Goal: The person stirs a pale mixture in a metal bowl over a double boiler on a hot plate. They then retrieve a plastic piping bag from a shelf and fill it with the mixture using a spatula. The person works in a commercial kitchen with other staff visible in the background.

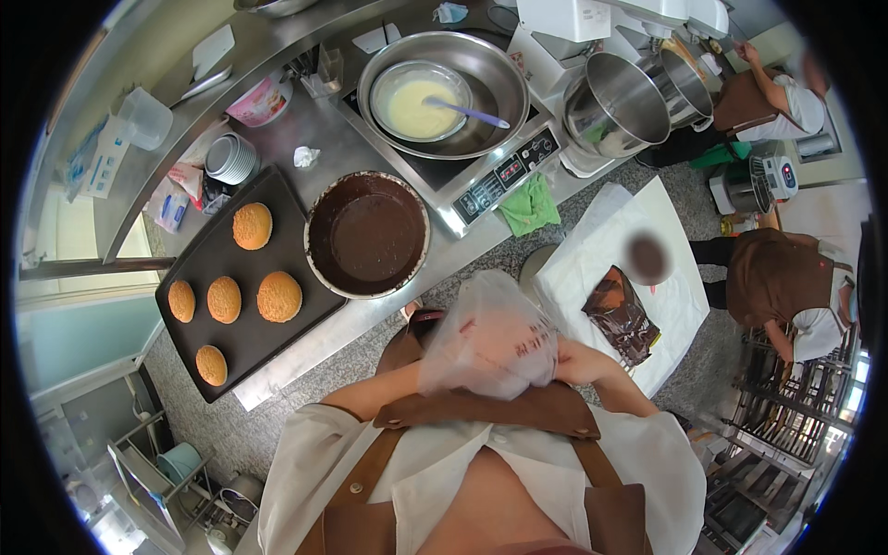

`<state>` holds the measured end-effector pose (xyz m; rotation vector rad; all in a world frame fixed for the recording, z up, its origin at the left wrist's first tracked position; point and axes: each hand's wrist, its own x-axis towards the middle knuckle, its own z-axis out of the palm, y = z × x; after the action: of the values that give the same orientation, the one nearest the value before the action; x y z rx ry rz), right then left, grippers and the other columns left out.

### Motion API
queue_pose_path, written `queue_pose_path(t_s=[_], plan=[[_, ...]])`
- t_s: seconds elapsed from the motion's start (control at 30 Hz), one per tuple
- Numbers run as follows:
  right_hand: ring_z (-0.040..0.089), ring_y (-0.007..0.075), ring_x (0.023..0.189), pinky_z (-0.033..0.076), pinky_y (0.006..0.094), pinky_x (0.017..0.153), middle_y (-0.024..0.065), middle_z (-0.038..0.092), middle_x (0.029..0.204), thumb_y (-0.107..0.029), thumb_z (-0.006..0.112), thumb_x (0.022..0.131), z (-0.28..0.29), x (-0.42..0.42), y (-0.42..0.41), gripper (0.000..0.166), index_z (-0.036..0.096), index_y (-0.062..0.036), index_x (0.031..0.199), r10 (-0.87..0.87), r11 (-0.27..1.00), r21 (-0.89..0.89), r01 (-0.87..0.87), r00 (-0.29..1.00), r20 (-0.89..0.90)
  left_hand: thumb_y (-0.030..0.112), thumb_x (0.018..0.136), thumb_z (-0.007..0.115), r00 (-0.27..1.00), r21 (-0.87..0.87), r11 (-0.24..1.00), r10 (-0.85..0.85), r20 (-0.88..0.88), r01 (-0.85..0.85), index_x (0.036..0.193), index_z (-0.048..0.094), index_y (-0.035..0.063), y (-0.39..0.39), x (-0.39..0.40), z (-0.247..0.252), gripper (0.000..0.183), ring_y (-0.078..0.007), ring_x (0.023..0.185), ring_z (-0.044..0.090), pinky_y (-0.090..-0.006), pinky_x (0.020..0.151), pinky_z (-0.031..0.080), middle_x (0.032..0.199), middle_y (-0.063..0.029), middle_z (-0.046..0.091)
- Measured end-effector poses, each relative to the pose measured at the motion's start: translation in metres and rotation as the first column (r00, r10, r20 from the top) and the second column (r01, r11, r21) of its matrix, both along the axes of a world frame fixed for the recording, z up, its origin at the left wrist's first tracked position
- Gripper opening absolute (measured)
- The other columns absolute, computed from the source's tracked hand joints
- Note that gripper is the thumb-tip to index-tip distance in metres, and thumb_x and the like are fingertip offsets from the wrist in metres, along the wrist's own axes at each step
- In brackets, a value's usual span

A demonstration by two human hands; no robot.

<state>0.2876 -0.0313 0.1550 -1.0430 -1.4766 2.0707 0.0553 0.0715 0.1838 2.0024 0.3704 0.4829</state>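
Note:
My left hand is inside a translucent plastic bag that bears red writing; its fingers show only faintly through the film. At the bag's right side, my right hand pinches the edge of the film. A metal bowl coated inside with dark chocolate stands on the counter ahead of my left arm. Left of it lies a black baking tray with several golden cupcakes set apart. To the right, an opened brown foil packet rests on white paper.
On an induction cooker, a wide steel pan holds a smaller bowl of pale cream with a purple spatula. A green cloth hangs at the counter edge. Mixer bowls stand beyond. Two people are at right.

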Motion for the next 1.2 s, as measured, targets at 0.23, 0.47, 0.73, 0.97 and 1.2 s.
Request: queue_pose_path(t_s=[0.23, 0.47, 0.73, 0.97, 1.2], plan=[[0.060, 0.0112, 0.100, 0.047, 0.0266, 0.088, 0.0042, 0.065, 0.106, -0.027, 0.054, 0.103, 0.021, -0.016, 0.015, 0.029, 0.061, -0.0022, 0.116, -0.640, 0.746, -0.355, 0.563, 0.753, -0.151, 0.024, 0.088, 0.068, 0.975, -0.422, 0.906, 0.126, 0.183, -0.037, 0.121, 0.060, 0.0037, -0.044, 0.007, -0.034, 0.040, -0.0233, 0.096, 0.063, -0.0349, 0.086, 0.051, 0.109, -0.0120, 0.065], [0.065, 0.0088, 0.079, 0.053, 0.0250, 0.071, 0.0011, 0.068, 0.090, -0.026, 0.057, 0.102, 0.004, -0.040, 0.036, 0.021, 0.063, -0.0060, 0.103, -0.836, 0.488, -0.485, 0.726, 0.549, -0.019, 0.028, 0.082, 0.075, 0.996, -0.320, 0.946, 0.065, 0.068, -0.040, 0.121, 0.059, 0.0062, -0.032, 0.017, 0.004, 0.048, -0.0225, 0.099, 0.062, -0.0374, 0.091, 0.049, 0.108, -0.0105, 0.066], [0.066, 0.0150, 0.092, 0.054, 0.0276, 0.083, 0.0042, 0.069, 0.103, -0.021, 0.060, 0.100, -0.148, -0.040, 0.036, 0.023, 0.063, -0.0061, 0.117, -0.738, 0.606, -0.614, 0.506, 0.646, -0.195, 0.026, 0.074, 0.081, 0.995, 0.004, 0.998, 0.065, 0.080, -0.065, 0.119, 0.058, 0.0094, -0.012, 0.017, 0.021, 0.053, -0.0297, 0.104, 0.062, -0.0389, 0.094, 0.048, 0.114, -0.0122, 0.064], [0.056, 0.0113, 0.091, 0.044, 0.0251, 0.083, 0.0035, 0.061, 0.097, -0.016, 0.048, 0.104, -0.014, -0.022, 0.071, 0.018, 0.060, -0.0031, 0.107, -0.847, 0.504, 0.497, 0.706, 0.516, 0.127, 0.017, 0.074, 0.082, 0.848, -0.317, 0.875, 0.454, 0.273, -0.366, 0.122, 0.052, 0.0091, 0.019, 0.024, -0.019, 0.057, -0.0231, 0.107, 0.061, -0.0343, 0.094, 0.047, 0.113, -0.0076, 0.062], [0.062, 0.0262, 0.094, 0.048, 0.0340, 0.085, 0.0151, 0.064, 0.100, -0.011, 0.055, 0.097, 0.072, -0.046, 0.068, 0.018, 0.063, 0.0048, 0.102, -0.596, 0.562, 0.816, 0.132, 0.750, 0.289, 0.021, 0.070, 0.084, 0.895, -0.231, 0.910, 0.393, 0.212, -0.345, 0.122, 0.052, 0.0078, 0.023, 0.012, -0.018, 0.063, -0.0258, 0.105, 0.062, -0.0355, 0.090, 0.049, 0.112, -0.0101, 0.062]])
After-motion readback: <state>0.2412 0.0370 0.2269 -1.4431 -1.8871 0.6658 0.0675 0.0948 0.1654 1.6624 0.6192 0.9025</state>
